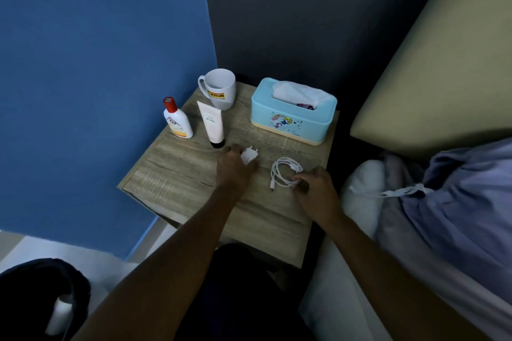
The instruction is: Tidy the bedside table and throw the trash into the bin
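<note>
we are pinching the charger plug [249,156] in our left hand [235,167], prongs toward one o'clock; our right hand [315,188] is gripping the coiled cable [284,171] at three o'clock.

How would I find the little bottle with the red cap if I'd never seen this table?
Look at the wooden bedside table beside the blue wall. At its far left corner three things stand close together: a white mug, a pale tube standing on its black cap, and the bottle. The bottle is leftmost, and the only one with a red cap.

White charger plug [249,156], coiled white cable [285,171], wooden bedside table [177,174]
</note>
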Demonstrator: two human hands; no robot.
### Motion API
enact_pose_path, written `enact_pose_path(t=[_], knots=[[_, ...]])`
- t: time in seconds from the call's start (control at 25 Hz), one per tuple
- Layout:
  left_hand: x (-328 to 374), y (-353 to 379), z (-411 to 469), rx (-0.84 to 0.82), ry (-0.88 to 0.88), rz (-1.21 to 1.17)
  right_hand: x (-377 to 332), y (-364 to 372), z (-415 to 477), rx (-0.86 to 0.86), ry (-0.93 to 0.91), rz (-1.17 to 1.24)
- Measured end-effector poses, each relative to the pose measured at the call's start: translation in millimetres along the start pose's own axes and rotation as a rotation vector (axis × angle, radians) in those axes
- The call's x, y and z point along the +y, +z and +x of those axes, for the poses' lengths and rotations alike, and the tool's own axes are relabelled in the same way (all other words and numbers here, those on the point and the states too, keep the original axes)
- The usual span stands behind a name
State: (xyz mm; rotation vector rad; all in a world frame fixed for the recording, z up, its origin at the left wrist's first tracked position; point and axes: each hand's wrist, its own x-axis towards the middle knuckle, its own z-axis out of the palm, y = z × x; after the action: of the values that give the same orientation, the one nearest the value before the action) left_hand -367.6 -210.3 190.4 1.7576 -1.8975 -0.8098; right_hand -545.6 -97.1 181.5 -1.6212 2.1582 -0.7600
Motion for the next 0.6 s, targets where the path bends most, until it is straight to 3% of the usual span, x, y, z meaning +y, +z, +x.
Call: enact_pose_path(t=[0.32,0.6], knots=[[-7,16,-19,0.114,-0.042,-0.046,9,2,20,0.047,0.070,0.005],[-7,14,-4,0.056,0.006,-0.015,12,2,18,0.020,0.073,0.008]])
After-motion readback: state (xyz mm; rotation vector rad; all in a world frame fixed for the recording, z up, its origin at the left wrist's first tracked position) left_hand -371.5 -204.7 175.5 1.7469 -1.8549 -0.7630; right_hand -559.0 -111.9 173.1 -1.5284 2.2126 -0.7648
